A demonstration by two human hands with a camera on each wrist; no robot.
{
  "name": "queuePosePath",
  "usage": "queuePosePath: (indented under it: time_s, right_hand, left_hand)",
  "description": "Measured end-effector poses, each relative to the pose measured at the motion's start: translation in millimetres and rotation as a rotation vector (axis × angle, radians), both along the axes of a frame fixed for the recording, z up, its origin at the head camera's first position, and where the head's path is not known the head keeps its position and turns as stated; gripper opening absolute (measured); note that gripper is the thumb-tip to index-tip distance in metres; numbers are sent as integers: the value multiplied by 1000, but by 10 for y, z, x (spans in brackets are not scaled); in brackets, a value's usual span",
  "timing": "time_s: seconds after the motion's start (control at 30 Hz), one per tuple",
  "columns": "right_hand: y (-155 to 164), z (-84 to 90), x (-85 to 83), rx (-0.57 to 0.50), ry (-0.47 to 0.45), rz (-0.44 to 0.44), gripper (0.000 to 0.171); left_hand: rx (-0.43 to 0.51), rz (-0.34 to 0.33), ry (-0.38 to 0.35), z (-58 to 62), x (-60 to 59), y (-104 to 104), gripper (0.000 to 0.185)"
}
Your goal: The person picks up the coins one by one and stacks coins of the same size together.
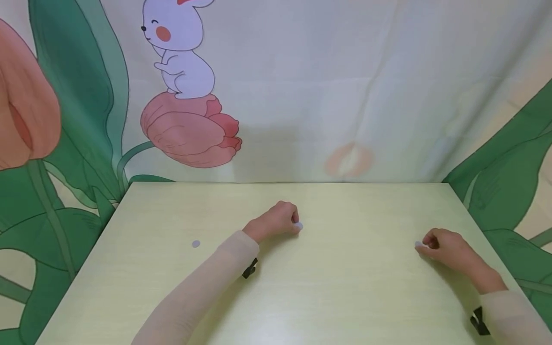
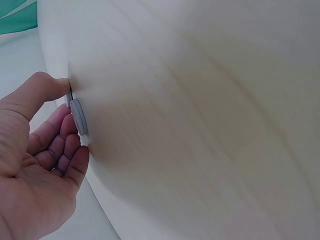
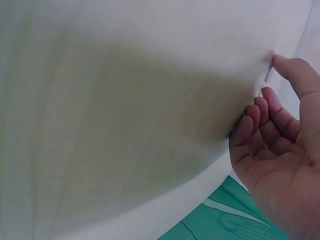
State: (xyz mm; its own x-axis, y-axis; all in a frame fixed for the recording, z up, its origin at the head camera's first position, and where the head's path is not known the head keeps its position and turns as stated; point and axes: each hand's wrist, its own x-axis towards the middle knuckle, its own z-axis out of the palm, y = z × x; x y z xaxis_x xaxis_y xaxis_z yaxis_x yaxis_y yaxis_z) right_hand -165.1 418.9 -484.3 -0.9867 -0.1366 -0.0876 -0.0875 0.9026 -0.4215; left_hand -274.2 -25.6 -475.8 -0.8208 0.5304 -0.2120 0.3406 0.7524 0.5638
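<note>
Near the middle of the table, my left hand (image 1: pixel 278 221) pinches a small pale grey disc (image 1: pixel 299 225) by its edge. The left wrist view shows a short stack of thin round grey discs (image 2: pixel 78 116) at the fingertips of the left hand (image 2: pixel 47 137), and the thin edge of another disc (image 2: pixel 69 99) under the thumb. On the table's right side my right hand (image 1: pixel 450 251) pinches a pale disc (image 1: pixel 418 244) between thumb and fingers. Only a thin edge of that disc (image 3: pixel 269 74) shows by the thumb of the right hand (image 3: pixel 280 135) in its wrist view.
A single grey disc (image 1: pixel 196 244) lies flat on the pale table (image 1: pixel 345 287), left of the left forearm. Behind the table hangs a curtain (image 1: pixel 302 72) printed with a rabbit, tulips and leaves. Dark wrist straps show under both sleeves.
</note>
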Motion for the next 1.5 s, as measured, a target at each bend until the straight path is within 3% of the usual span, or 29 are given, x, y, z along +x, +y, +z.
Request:
queuePosePath:
  time_s: [0.33,0.77,1.1,1.5]
  right_hand:
    - [-22,13,-50,9,-29,-43,28]
    - [-53,-23,-94,59,-58,10,19]
    - [-158,30,-184,96,13,77,17]
    - [-421,77,-308,90,35,136,18]
  left_hand:
    - [2,-5,19,12,-36,12,15]
    - [12,-21,26,-11,18,12,14]
    - [16,-15,25,-2,-12,4,15]
    - [8,-9,31,-18,-27,15,16]
